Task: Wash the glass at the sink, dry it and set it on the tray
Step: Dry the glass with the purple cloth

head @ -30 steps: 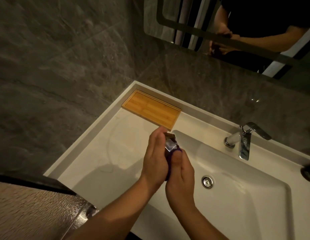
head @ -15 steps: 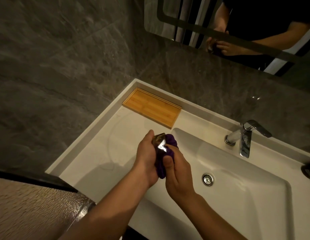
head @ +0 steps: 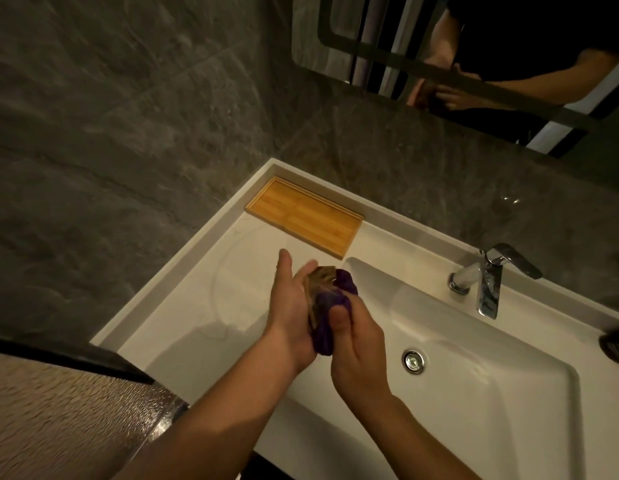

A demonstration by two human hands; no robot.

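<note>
Two hands meet above the white surface at the left rim of the sink (head: pixel 529 403), with the glass (head: pixel 320 284) and a purple cloth (head: pixel 330 308) pressed between them. The left hand (head: pixel 289 306) lies flat against the glass's outer side, its fingers stretched out and loosely spread rather than curled, so the glass rests against the palm. The right hand (head: pixel 358 344) is closed around the cloth, its thumb pressed on the bunched purple fabric, which is wrapped over and stuffed against the glass from the sink side. The glass shows only as a faceted, brownish, reflective patch tilted between palm and cloth; its rim and base cannot be made out.

Relative to the sink, the wooden tray (head: pixel 303 221) sits beyond its far-left corner, tucked against the raised back edge of the surface, well apart from the hands and carrying nothing. The chrome faucet (head: pixel 488 282) stands at the sink's far edge with its spout pointing into the basin, and no water is seen running. The drain (head: pixel 412 361) lies in the basin just right of the right hand. A mirror (head: pixel 474 64) above the sink's back wall reflects the person's forearms and dark shirt.
</note>
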